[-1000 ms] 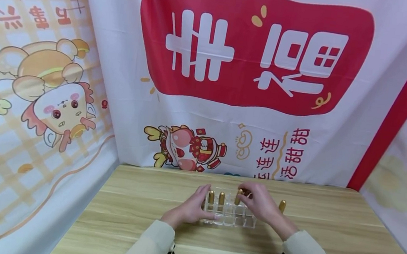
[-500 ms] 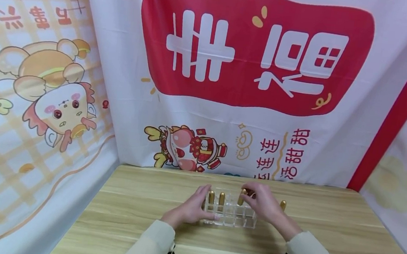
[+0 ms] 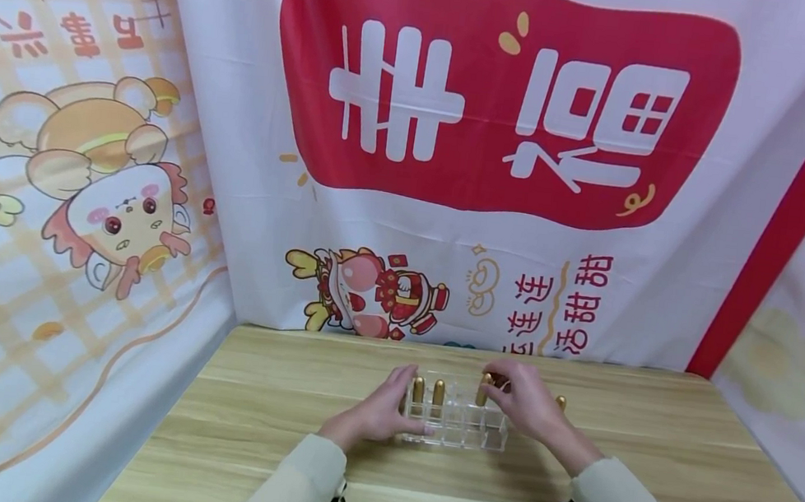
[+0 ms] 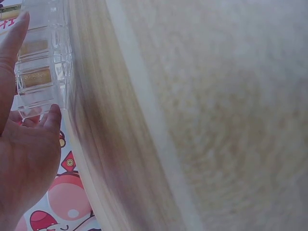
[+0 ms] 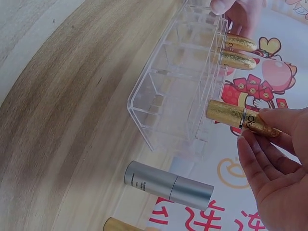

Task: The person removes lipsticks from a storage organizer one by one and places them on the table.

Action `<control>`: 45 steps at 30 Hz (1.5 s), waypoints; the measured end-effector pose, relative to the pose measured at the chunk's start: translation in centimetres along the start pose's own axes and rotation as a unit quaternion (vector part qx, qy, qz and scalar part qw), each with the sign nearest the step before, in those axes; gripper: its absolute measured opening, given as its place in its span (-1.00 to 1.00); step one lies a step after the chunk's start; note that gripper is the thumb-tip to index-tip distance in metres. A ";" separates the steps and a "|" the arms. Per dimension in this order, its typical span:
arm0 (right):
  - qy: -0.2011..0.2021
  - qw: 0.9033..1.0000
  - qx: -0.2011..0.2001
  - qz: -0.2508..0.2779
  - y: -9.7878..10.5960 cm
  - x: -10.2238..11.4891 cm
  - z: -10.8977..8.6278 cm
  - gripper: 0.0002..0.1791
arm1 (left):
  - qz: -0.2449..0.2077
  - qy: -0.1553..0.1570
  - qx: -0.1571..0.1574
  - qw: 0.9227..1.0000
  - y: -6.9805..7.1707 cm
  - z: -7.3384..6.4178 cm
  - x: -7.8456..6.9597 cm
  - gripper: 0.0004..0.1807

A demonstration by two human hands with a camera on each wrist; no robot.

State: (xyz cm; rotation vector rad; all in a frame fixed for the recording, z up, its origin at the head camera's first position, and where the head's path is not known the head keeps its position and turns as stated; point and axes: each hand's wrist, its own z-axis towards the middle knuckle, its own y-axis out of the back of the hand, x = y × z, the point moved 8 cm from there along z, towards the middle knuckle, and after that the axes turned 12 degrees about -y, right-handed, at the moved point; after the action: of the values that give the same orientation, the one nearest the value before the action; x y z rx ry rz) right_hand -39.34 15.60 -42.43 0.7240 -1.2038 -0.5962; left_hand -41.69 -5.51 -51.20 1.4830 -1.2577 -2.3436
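A clear compartmented lipstick organizer (image 3: 452, 435) stands on the table. My left hand (image 3: 380, 410) holds it by its left end, thumb at the front and fingers behind, as the left wrist view partly shows too. Two gold lipsticks (image 3: 439, 392) stand upright in the back row near that hand. Over the right part of the back row, my right hand (image 3: 523, 401) pinches another gold lipstick (image 5: 226, 114) by its capped end between thumb and fingers. In the right wrist view, its base is close to the back-row compartments; whether it touches them I cannot tell.
Beside the organizer's right end stands a silver tube (image 5: 168, 185), mostly hidden by my right hand in the head view. Another gold tube (image 3: 561, 402) stands farther right. A printed cloth (image 3: 391, 217) hangs behind the wooden table (image 3: 269, 377).
My right hand has moved slightly right along the back row, carrying the gold lipstick. My left hand and the organizer have stayed in place.
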 end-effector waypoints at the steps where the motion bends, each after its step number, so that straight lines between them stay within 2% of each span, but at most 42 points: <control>1: 0.002 1.000 -0.002 -0.001 0.1 0.0 0.0 -0.88 | 0.000 0.000 0.000 1.000 0.0 0.0 0.0 0.31; 16: 0.004 1.000 -0.022 0.002 0.9 -1.0 -0.2 -0.87 | 0.000 0.000 0.002 1.000 0.0 -0.1 0.0 0.32; 25: 0.008 1.000 -0.026 0.002 1.1 -1.0 -0.4 -0.87 | -0.015 0.018 0.003 1.000 0.1 -0.3 0.2 0.31; 45: 0.012 1.000 -0.026 -0.002 1.8 -1.3 -0.8 -0.88 | -0.009 0.010 0.001 1.000 -0.1 0.0 0.6 0.33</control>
State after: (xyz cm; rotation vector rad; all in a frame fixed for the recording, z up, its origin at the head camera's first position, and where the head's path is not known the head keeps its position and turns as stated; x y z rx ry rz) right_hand -38.86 17.85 -42.02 0.6878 -1.1614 -0.6193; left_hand -41.96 -5.72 -51.66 1.5209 -1.2471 -2.3326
